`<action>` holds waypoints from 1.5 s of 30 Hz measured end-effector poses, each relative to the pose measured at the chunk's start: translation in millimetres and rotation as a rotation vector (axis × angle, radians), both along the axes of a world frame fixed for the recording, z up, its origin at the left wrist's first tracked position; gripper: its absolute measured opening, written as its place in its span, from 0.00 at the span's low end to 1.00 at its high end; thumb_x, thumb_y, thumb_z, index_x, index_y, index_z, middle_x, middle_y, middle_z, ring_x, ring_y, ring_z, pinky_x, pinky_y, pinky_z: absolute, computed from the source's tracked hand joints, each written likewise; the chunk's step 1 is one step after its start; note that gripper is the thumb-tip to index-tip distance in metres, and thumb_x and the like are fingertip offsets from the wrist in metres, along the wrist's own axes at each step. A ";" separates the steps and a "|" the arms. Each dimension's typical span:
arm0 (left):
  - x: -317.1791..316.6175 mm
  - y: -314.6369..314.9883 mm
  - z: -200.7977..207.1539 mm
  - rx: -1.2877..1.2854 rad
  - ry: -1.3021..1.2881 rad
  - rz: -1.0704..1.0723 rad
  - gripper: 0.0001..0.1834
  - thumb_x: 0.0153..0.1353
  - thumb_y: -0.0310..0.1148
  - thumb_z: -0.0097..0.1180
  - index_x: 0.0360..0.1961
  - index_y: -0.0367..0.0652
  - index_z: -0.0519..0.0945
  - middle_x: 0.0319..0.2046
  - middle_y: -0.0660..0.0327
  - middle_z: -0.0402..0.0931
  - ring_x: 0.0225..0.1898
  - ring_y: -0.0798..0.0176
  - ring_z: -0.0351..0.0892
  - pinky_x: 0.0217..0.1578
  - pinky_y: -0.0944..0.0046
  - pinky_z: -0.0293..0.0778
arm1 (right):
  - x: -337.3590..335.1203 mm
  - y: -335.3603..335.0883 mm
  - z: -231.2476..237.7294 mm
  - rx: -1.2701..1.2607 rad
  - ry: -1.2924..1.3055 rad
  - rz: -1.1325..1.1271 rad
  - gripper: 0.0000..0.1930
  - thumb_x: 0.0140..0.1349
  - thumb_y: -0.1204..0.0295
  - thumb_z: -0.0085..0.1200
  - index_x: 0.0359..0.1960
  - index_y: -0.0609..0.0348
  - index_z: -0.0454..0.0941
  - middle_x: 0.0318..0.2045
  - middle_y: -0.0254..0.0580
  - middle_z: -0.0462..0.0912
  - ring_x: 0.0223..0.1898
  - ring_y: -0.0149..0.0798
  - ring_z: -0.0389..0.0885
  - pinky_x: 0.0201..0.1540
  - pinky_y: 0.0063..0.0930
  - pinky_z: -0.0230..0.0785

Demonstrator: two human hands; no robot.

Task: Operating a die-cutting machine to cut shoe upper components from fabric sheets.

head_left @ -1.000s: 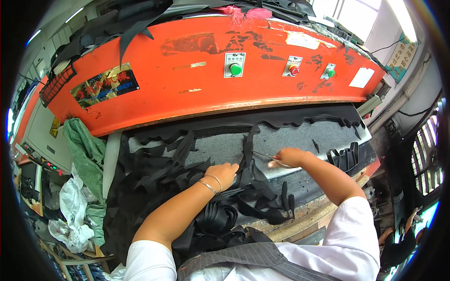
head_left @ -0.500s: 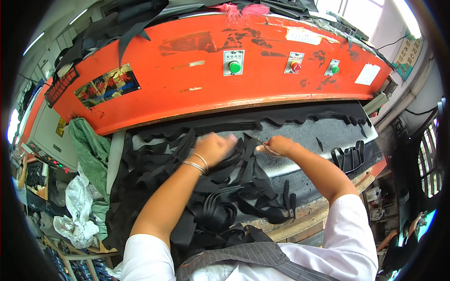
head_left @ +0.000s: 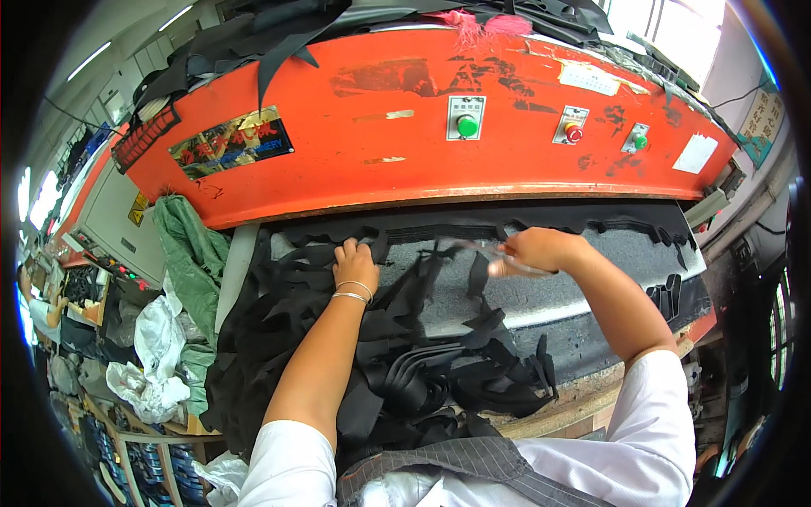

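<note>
My left hand (head_left: 356, 269), with bangles at its wrist, is closed over black sheet scraps (head_left: 296, 308) at the left of the bench. In my right hand (head_left: 547, 250) is a pair of scissors (head_left: 475, 246). Their metal blades are blurred and point left, above a grey board (head_left: 460, 291). Thin black strips (head_left: 411, 287) lie between my two hands. Behind them, a layered stack of black sheets (head_left: 439, 231) runs along the far side of the board. Curved black offcuts (head_left: 414, 376) pile up close to my apron.
An orange machine beam (head_left: 372, 182) with push buttons spans the far side, low over the bench. A black-edged cutting die (head_left: 667, 297) stands at the right. To the left hang green cloth (head_left: 190, 253) and white bags (head_left: 152, 346). The bench's wooden edge (head_left: 574, 401) is near me.
My left hand has moved left and back onto the black scraps, away from the scissors. My right hand has shifted slightly right with the scissors, and the whole view has swung a little left.
</note>
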State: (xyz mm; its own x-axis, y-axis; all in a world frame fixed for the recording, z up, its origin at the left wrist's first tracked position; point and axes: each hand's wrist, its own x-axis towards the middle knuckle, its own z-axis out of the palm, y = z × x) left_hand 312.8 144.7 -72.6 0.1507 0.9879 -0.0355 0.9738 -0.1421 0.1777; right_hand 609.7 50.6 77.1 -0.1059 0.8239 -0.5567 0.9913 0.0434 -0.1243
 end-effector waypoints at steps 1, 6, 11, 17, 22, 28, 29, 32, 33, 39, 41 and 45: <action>-3.5 0.2 -3.0 0.100 -0.107 -0.038 0.29 0.54 0.40 0.64 0.53 0.38 0.70 0.57 0.48 0.64 0.61 0.44 0.61 0.57 0.51 0.66 | 1.1 11.8 -11.4 0.006 -0.001 0.009 0.48 0.50 0.24 0.41 0.48 0.63 0.76 0.39 0.53 0.81 0.43 0.46 0.82 0.42 0.41 0.74; -15.8 15.8 13.4 -0.143 -0.122 0.035 0.28 0.55 0.39 0.65 0.54 0.41 0.71 0.53 0.53 0.70 0.60 0.44 0.62 0.55 0.52 0.68 | -25.6 65.5 -61.2 -0.340 0.263 -0.037 0.55 0.47 0.19 0.23 0.43 0.67 0.74 0.34 0.48 0.77 0.34 0.40 0.79 0.38 0.34 0.75; -15.0 -0.7 19.0 0.265 0.038 -0.190 0.22 0.57 0.50 0.58 0.37 0.39 0.79 0.46 0.49 0.75 0.45 0.49 0.74 0.54 0.49 0.57 | -47.9 101.6 -69.1 -0.472 0.427 -0.067 0.56 0.39 0.16 0.25 0.37 0.65 0.71 0.31 0.49 0.75 0.31 0.40 0.79 0.34 0.35 0.77; -11.6 -15.2 38.7 0.177 -0.042 -0.184 0.23 0.56 0.51 0.58 0.35 0.39 0.79 0.31 0.48 0.80 0.42 0.48 0.75 0.52 0.51 0.58 | -88.8 123.4 -69.2 -0.486 0.537 -0.062 0.52 0.35 0.14 0.27 0.24 0.60 0.69 0.17 0.43 0.71 0.20 0.40 0.77 0.26 0.38 0.77; -35.6 -21.3 31.4 0.090 -0.002 -0.195 0.20 0.57 0.49 0.57 0.36 0.40 0.80 0.33 0.49 0.81 0.44 0.48 0.76 0.50 0.51 0.60 | -118.3 105.7 -84.9 -0.302 0.487 -0.043 0.47 0.47 0.20 0.32 0.21 0.61 0.70 0.13 0.37 0.65 0.14 0.33 0.68 0.15 0.34 0.65; -61.8 -6.0 56.8 -0.536 -0.192 -0.708 0.28 0.58 0.52 0.58 0.48 0.38 0.79 0.43 0.49 0.79 0.47 0.53 0.78 0.52 0.54 0.68 | -133.2 56.0 -118.7 0.074 0.112 0.106 0.41 0.51 0.25 0.41 0.33 0.55 0.82 0.25 0.49 0.82 0.32 0.46 0.84 0.36 0.41 0.74; -93.2 8.5 56.5 -0.441 -0.486 -0.659 0.29 0.56 0.52 0.62 0.50 0.39 0.78 0.44 0.53 0.79 0.48 0.60 0.77 0.47 0.60 0.73 | -158.0 38.0 -103.3 0.047 0.030 0.186 0.41 0.51 0.26 0.41 0.38 0.52 0.84 0.30 0.49 0.84 0.41 0.48 0.84 0.45 0.42 0.73; -171.0 50.9 63.7 -0.023 -0.567 -0.053 0.21 0.55 0.44 0.63 0.42 0.38 0.82 0.37 0.54 0.83 0.38 0.61 0.82 0.40 0.63 0.76 | -204.8 -23.9 -90.7 -0.064 -0.008 0.469 0.43 0.50 0.26 0.41 0.52 0.47 0.79 0.46 0.48 0.81 0.51 0.52 0.79 0.52 0.44 0.71; -229.0 67.1 37.6 0.178 -0.545 0.106 0.23 0.54 0.44 0.63 0.43 0.36 0.81 0.38 0.50 0.83 0.40 0.56 0.83 0.43 0.60 0.76 | -225.5 -33.4 -77.7 -0.144 -0.040 0.582 0.43 0.50 0.26 0.42 0.49 0.49 0.80 0.44 0.47 0.82 0.49 0.51 0.80 0.51 0.45 0.71; -253.5 72.0 -7.1 -0.071 -0.054 0.500 0.35 0.55 0.50 0.59 0.58 0.37 0.70 0.58 0.43 0.67 0.61 0.39 0.65 0.60 0.48 0.64 | -207.2 -9.9 47.8 0.092 -0.574 0.188 0.39 0.39 0.28 0.56 0.41 0.49 0.84 0.36 0.39 0.85 0.43 0.42 0.83 0.42 0.36 0.73; -249.6 71.7 6.2 -0.177 -0.188 0.371 0.36 0.53 0.48 0.62 0.57 0.33 0.70 0.56 0.42 0.69 0.58 0.39 0.68 0.59 0.50 0.66 | -204.3 -1.3 78.9 0.430 -0.558 0.002 0.39 0.46 0.28 0.52 0.37 0.55 0.82 0.38 0.43 0.84 0.43 0.39 0.83 0.41 0.34 0.73; -283.0 93.6 0.3 -0.311 -0.816 0.338 0.39 0.50 0.47 0.67 0.54 0.25 0.71 0.50 0.44 0.76 0.51 0.50 0.76 0.51 0.55 0.69 | -226.8 55.7 38.5 0.449 0.041 0.018 0.45 0.50 0.25 0.41 0.40 0.62 0.78 0.29 0.43 0.80 0.30 0.36 0.80 0.34 0.32 0.72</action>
